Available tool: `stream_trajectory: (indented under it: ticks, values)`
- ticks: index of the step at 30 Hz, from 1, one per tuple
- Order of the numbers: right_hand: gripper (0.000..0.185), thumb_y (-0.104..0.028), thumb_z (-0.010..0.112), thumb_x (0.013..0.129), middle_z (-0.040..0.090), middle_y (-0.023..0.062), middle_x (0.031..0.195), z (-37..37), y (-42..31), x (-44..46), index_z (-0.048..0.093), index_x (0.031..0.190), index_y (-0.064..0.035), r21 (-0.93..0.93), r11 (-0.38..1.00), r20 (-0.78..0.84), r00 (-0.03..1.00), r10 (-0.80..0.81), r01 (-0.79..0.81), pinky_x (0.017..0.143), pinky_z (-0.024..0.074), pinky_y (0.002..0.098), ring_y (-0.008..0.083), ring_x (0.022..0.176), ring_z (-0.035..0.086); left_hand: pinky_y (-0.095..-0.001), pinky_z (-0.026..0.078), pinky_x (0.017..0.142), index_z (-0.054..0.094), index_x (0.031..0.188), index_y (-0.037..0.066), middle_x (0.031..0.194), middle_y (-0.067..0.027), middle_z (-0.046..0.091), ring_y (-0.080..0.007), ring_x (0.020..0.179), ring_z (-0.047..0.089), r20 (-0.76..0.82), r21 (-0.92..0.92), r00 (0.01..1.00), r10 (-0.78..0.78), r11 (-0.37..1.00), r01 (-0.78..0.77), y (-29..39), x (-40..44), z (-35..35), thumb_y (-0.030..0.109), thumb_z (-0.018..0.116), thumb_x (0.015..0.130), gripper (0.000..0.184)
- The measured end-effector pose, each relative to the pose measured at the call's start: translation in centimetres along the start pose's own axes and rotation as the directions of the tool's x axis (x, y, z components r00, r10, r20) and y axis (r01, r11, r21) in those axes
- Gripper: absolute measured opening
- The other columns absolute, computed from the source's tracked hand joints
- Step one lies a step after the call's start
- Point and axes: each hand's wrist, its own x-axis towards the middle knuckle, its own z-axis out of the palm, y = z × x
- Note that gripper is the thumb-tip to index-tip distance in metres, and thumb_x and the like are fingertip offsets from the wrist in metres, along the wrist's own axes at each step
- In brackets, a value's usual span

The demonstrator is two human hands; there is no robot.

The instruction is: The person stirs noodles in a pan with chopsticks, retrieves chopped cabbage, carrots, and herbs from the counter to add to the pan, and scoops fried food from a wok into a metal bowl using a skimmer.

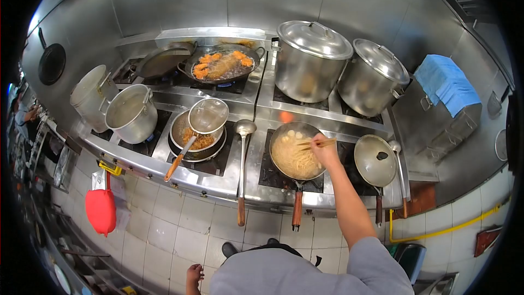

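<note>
My right hand [326, 152] is closed around a pair of wooden chopsticks [305, 143], their tips down in the noodles [295, 158]. The noodles lie in pale broth with several round white pieces inside a frying pan [271, 150] on the front burner. Its dark wooden handle [297, 211] points toward me, and neither hand touches it. My left hand [195, 274] hangs low at my side, away from the stove, with loosely bent fingers and nothing in it.
A ladle [242, 169] and a lidded pan [375, 161] flank the noodles. A strainer [208, 116] rests over a pan of browned bits. Behind are a wok [221, 64] of frying food and lidded stockpots [311, 65], [371, 82]. An open pot [131, 114] stands left.
</note>
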Motion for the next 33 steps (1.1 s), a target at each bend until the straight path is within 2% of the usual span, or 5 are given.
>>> stream_trajectory:
  ticks: [3,8,11,16,33]
  values:
    - [0.015,-0.018,0.058,0.085,0.061,0.0141,0.069,2.3,-1.5,-0.5,0.054,0.081,-0.0036,0.444,0.863,0.300,0.948,0.108,-0.239,0.060,0.0490,0.0369,0.0301,0.064,0.062,-0.0294,0.048,0.043,0.057,0.107,0.004,0.086,-0.0090,0.064,-0.0186,0.058,0.061,-0.009,-0.024,1.000,-0.010,1.000,0.010,-0.1,0.1,-0.1,0.023,0.058,0.087,0.028]
    - [0.008,-0.013,0.061,0.083,0.063,0.0082,0.072,2.8,0.3,1.3,0.058,0.086,-0.0055,-0.178,0.983,-0.129,0.989,-0.074,0.050,0.058,0.0489,0.0321,0.0166,0.066,0.064,-0.0294,0.048,0.043,0.057,0.109,0.004,0.086,-0.0088,0.064,-0.0187,0.058,0.061,-0.015,-0.032,1.000,-0.017,0.999,0.017,-0.2,-0.7,0.3,0.023,0.058,0.087,0.029]
    - [0.008,-0.012,0.060,0.083,0.063,0.0152,0.075,3.9,-0.1,0.2,0.057,0.083,-0.0048,0.396,0.908,0.220,0.974,0.054,-0.139,0.057,0.0475,0.0350,0.0267,0.066,0.064,-0.0298,0.048,0.044,0.057,0.109,0.005,0.086,-0.0085,0.064,-0.0191,0.058,0.061,-0.014,-0.031,0.999,-0.034,0.999,0.034,-1.1,-1.5,0.8,0.024,0.058,0.087,0.029]
    - [0.007,-0.005,0.062,0.082,0.061,0.0094,0.068,1.6,2.6,0.5,0.056,0.080,-0.0018,-0.080,0.994,-0.225,0.970,-0.092,0.075,0.055,0.0474,0.0306,0.0178,0.061,0.061,-0.0304,0.048,0.044,0.057,0.107,0.005,0.085,-0.0077,0.064,-0.0188,0.057,0.061,0.009,0.004,0.999,-0.045,0.999,0.045,-2.4,-2.2,1.1,0.024,0.058,0.087,0.028]
    - [0.011,-0.012,0.058,0.088,0.060,0.0081,0.069,-2.3,6.0,-5.6,0.054,0.084,-0.0022,0.264,0.939,0.063,0.975,0.212,-0.221,0.054,0.0488,0.0286,0.0150,0.059,0.061,-0.0297,0.047,0.045,0.057,0.105,0.006,0.084,-0.0066,0.063,-0.0177,0.057,0.060,0.005,0.000,1.000,-0.008,1.000,0.008,0.4,-1.1,1.3,0.022,0.057,0.088,0.023]
